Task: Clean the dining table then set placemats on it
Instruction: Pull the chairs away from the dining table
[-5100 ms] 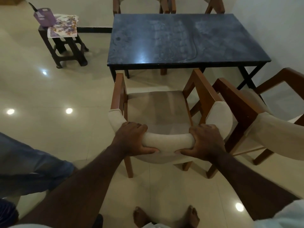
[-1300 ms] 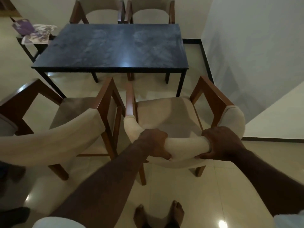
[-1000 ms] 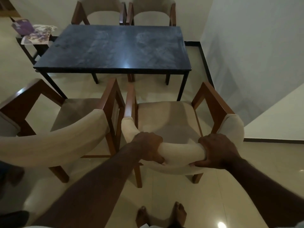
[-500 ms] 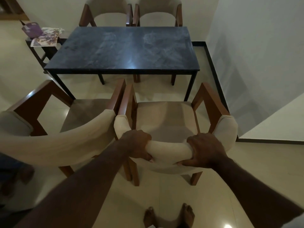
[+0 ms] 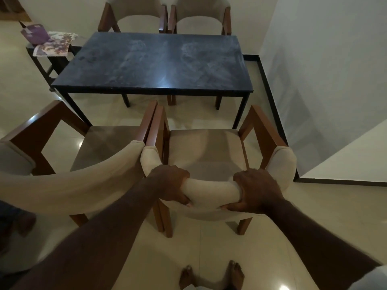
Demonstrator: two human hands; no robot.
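The dark stone dining table (image 5: 152, 63) stands ahead, its top bare and smeared with pale streaks. In front of it is a wooden chair (image 5: 205, 149) with a cream padded backrest. My left hand (image 5: 170, 184) and my right hand (image 5: 254, 190) both grip the top of that backrest, fingers curled over it. Floral placemats (image 5: 53, 46) lie on a small dark stool (image 5: 50, 61) at the table's far left corner, with a purple object (image 5: 34, 34) on top of them.
A second chair (image 5: 69, 164) stands right against the left side of the one I hold. Two more chairs (image 5: 167, 17) are tucked at the table's far side. A white wall (image 5: 324, 80) runs close on the right. My bare feet (image 5: 211, 275) are on the glossy tiled floor.
Earlier I held the left chair; since then I hold the right one. In the last second it has slid left until its armrest meets the neighbouring chair.
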